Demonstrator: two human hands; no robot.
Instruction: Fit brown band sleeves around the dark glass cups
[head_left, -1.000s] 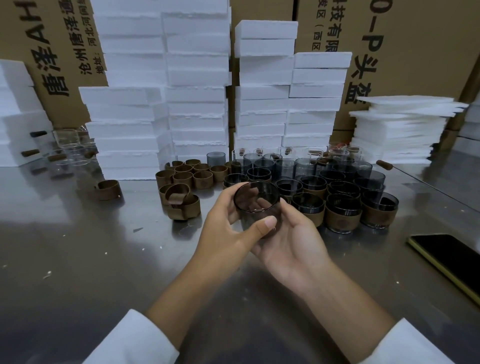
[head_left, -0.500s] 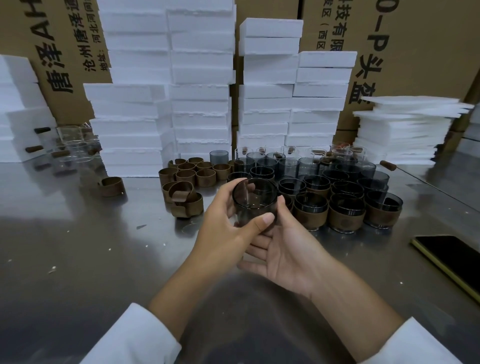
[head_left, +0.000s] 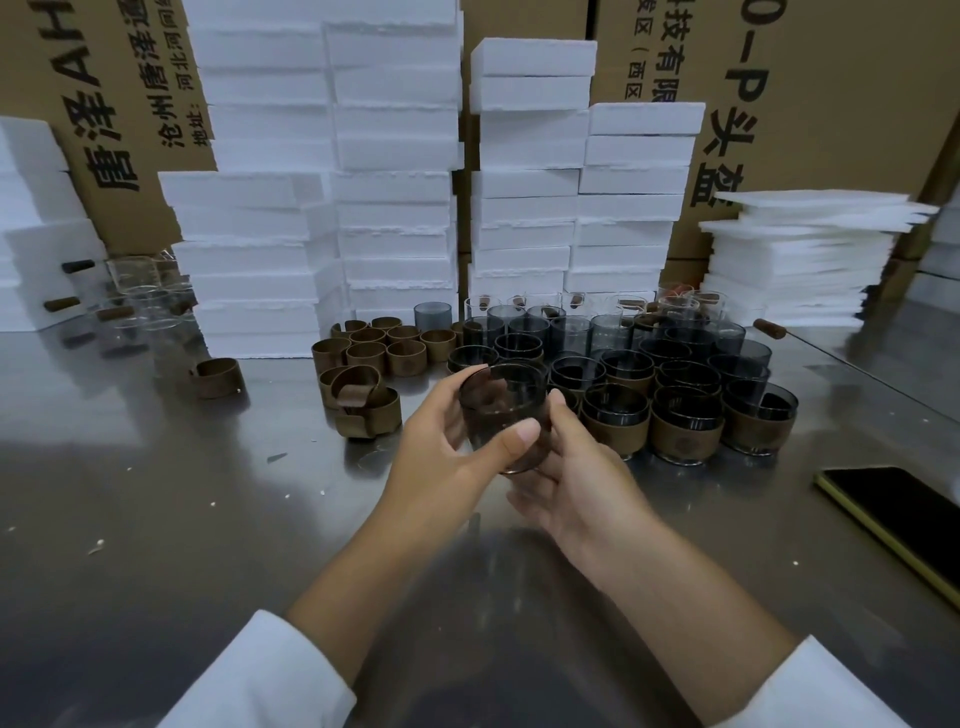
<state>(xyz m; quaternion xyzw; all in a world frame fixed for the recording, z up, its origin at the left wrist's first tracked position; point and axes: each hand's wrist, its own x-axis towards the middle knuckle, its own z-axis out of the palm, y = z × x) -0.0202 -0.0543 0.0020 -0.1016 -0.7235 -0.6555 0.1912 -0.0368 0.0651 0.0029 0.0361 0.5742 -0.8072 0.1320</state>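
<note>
Both hands held one dark glass cup (head_left: 500, 410) just above the metal table (head_left: 156, 519), near its middle. The left hand (head_left: 441, 460) gripped it, thumb pressed across the near wall and fingers curled behind. The right hand (head_left: 579, 491) cradled it from below, index finger curled against its right side. Loose brown bands (head_left: 387, 353) stood further left, and banded cups (head_left: 685, 428) stood just to the right

Dark smoky cup (head_left: 501, 415), no band on it, held above the table at frame ctr, mouth up, tipped slightly. Behind it & to the right: bare dark cups (head_left: 571, 332) at back, banded cups (head_left: 685, 434) in front row. Loose brown bands (head_left: 387, 345) stand upright left of ctr; one lone band (head_left: 218, 376) farther left.
</note>
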